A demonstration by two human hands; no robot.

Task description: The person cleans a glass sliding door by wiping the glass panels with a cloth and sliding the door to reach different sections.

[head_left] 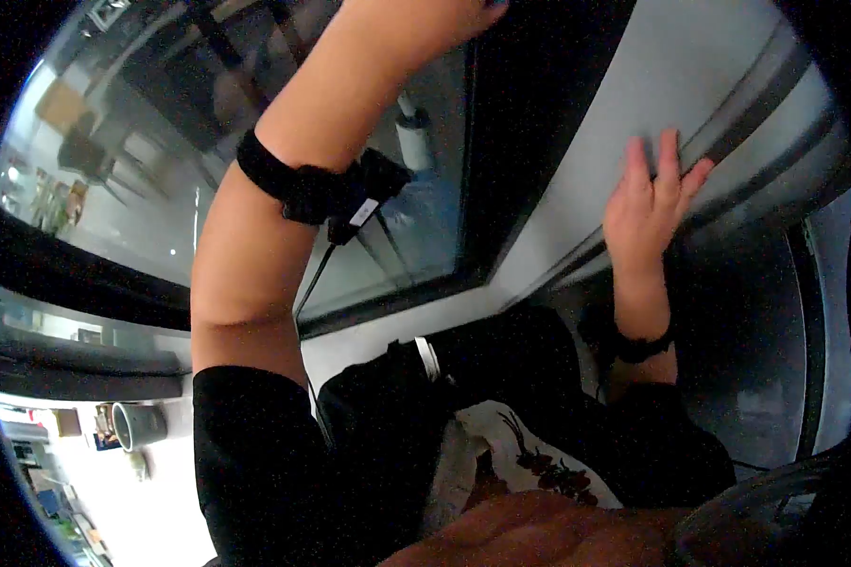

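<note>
My right hand (645, 210) lies with its fingers spread on a light grey panel (676, 71), beside a dark ridged strip. It holds nothing that I can see. My left arm reaches up across a glass pane (425, 222) with a dark frame (534, 113). Only the edge of my left hand (463, 14) shows at the top of the view; its fingers are cut off, so what it touches is hidden. A black strap with a small device (336, 194) sits around my left forearm, with a thin cable (314, 282) hanging from it. Another black band (641, 346) circles my right wrist.
At the lower left, a grey bucket-like container (140, 425) stands on a bright floor, near shelves (52, 482) with assorted items. Furniture shows dimly through or in the glass. A dark panel (742, 321) lies to the right.
</note>
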